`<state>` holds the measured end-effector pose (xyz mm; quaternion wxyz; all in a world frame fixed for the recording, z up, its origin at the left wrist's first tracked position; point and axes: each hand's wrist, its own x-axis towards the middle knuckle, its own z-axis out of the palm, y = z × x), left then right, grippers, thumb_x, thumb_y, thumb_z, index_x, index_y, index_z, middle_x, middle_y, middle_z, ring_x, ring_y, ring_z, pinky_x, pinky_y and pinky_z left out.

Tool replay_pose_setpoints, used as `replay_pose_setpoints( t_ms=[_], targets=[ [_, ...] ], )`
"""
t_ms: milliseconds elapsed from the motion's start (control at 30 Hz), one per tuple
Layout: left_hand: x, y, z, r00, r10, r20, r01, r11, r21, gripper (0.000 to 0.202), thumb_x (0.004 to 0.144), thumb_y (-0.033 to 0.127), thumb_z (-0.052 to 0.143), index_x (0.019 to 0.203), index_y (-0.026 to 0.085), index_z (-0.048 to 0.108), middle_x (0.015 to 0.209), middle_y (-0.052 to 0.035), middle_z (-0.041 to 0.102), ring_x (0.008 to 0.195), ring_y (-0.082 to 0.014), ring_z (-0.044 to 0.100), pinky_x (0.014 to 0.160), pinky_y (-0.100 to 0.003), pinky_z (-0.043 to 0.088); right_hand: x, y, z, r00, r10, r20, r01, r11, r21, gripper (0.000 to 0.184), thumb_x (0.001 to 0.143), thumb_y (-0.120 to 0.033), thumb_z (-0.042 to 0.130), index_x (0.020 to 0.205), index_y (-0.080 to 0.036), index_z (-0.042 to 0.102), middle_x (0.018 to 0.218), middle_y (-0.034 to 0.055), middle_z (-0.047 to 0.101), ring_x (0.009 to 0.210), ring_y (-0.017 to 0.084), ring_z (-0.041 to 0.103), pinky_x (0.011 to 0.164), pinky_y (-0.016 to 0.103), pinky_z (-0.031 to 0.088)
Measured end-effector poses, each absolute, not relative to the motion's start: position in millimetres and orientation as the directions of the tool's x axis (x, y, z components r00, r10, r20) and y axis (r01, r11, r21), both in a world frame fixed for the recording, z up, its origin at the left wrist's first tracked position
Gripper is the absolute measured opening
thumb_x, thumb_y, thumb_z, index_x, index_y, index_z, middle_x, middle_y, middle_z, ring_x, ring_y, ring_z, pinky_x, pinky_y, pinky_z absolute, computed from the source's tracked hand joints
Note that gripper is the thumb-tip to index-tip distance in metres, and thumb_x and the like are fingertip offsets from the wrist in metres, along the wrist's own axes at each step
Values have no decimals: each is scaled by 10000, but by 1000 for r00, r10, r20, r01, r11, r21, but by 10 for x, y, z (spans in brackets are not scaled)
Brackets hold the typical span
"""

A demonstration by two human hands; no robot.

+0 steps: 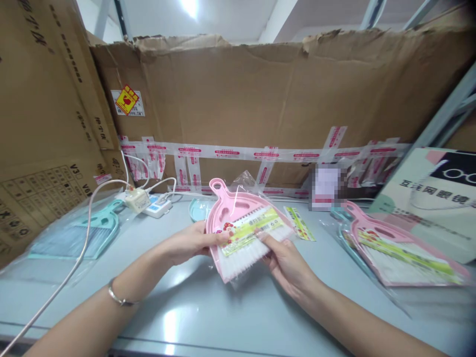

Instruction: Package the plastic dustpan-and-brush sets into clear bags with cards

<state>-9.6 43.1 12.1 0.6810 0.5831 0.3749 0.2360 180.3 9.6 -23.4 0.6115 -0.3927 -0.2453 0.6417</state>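
Both my hands hold a pink dustpan and brush set [238, 210] in a clear plastic bag, tilted above the table. White bristles run along its lower edge, and a yellow-green printed label [256, 227] lies across the brush. My left hand [195, 243] grips the left side, its thumb on the label. My right hand [284, 260] pinches the lower right side, thumb on the front; the fingers of both hands are partly hidden behind the set. Just behind it on the table lie a loose label card [300, 224] and a partly hidden light-blue piece [197, 210].
Bagged sets, one pink [394, 238] over a teal one, lie at right. A teal set [89, 230] in plastic lies at left, crossed by a white cable [87, 238]. A power strip [158, 205], white box [435, 198] and cardboard wall [230, 94] stand behind the grey table [208, 317].
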Motion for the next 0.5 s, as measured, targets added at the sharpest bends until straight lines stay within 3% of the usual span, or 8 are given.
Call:
replay_pose_setpoints(
  t_ms=[100,200,300,400,500],
  targets=[
    [-161,457,187,584,778,-231,140,184,973,425,711,347,694,1083,162,606,1048,-85,665,871,-184,632,707,-267,505,1820,68,-198,14,980,-198,-542,-159,-825,358,618,-284,772,936,-178,648,862,49,720,690,160,668,558,223,550],
    [-204,498,220,475,854,-210,107,181,978,403,712,346,692,1062,160,617,1010,-80,679,856,-183,637,702,-260,504,1912,68,-131,-145,959,-244,-411,-283,-867,320,653,-374,742,855,-138,665,776,84,717,623,142,663,545,200,537],
    [-278,574,223,420,878,-231,36,238,971,335,729,316,678,1017,149,642,974,-82,692,843,-185,643,727,-269,506,2062,113,-82,-250,940,-231,-175,-279,-944,390,685,-509,668,634,-125,629,483,35,621,387,77,538,384,152,420],
    [-342,643,211,413,872,-261,-23,297,955,269,743,279,665,977,147,655,1004,-86,692,844,-177,648,750,-268,506,2179,191,-94,-62,995,-75,-78,-80,-994,434,638,-519,696,511,-163,481,334,-94,381,287,8,278,297,135,222],
    [-360,671,205,405,863,-303,-8,335,942,276,726,271,681,959,124,658,1002,-97,694,829,-169,653,750,-262,506,2214,251,-132,209,977,27,-146,59,-987,391,525,-356,817,683,-193,499,522,-101,497,442,34,438,404,128,349]
  ],
)
